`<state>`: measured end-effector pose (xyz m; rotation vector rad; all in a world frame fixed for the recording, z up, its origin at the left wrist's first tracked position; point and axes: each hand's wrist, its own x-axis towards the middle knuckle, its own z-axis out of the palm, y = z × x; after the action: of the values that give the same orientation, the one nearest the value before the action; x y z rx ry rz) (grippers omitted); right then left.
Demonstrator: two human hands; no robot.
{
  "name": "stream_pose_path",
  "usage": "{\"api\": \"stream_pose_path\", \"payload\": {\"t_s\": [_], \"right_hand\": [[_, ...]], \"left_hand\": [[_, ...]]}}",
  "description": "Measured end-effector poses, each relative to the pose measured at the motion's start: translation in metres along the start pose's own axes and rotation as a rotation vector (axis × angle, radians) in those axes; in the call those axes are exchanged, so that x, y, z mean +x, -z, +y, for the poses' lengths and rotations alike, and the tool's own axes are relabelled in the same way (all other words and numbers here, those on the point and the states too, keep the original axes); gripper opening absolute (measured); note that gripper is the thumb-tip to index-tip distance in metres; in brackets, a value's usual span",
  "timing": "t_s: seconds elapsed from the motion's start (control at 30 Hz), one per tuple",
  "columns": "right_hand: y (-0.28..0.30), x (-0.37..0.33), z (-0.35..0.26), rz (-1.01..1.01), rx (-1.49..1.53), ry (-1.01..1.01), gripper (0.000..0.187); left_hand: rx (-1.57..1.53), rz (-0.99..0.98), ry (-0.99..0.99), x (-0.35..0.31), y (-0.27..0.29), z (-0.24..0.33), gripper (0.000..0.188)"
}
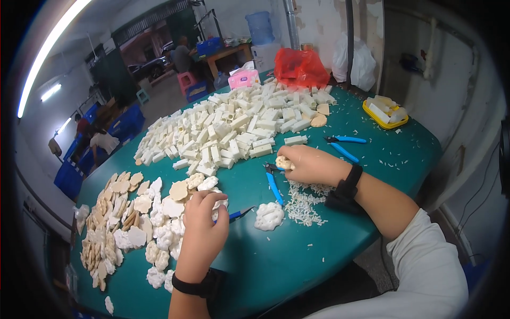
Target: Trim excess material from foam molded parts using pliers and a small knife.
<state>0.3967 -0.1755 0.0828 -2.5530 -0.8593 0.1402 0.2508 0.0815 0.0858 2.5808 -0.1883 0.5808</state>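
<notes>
One cream piece [282,162] in right hand [309,165], blurrily marked pink packet [244,79]

My right fingers [287,153] hold a small cream, bumpy piece [282,162] above a smooth green surface [255,260], beside blue-handled cutting pliers [274,187]. My left fingers [206,196] curl at the edge of a heap of white and cream scalloped pieces [135,212]. White hollow oblong blocks [234,125] pile up beyond.
</notes>
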Motion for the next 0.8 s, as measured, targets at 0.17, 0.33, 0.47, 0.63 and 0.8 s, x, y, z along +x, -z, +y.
{"api": "stream_pose_path", "payload": {"t_s": [0.17, 0.33, 0.47, 0.63, 0.8], "right_hand": [[-0.003, -0.018, -0.024, 0.357, 0.285, 0.287, 0.036], [-0.004, -0.042, -0.065, 0.314, 0.447, 0.518, 0.034], [-0.018, -0.049, -0.075, 0.335, 0.460, 0.811, 0.040], [-0.026, -0.053, -0.076, 0.297, 0.499, 0.806, 0.048], [-0.022, -0.055, -0.080, 0.237, 0.576, 0.717, 0.051]], "left_hand": [[-0.385, -0.161, 0.229, 0.003, 0.007, 0.026, 0.027], [-0.553, -0.307, 0.139, -0.003, 0.006, 0.033, 0.061], [-0.703, -0.232, 0.142, -0.007, 0.002, 0.038, 0.058], [-0.692, -0.308, 0.251, -0.003, 0.009, 0.043, 0.040], [-0.695, -0.263, 0.269, -0.005, 0.004, 0.040, 0.041]]}}
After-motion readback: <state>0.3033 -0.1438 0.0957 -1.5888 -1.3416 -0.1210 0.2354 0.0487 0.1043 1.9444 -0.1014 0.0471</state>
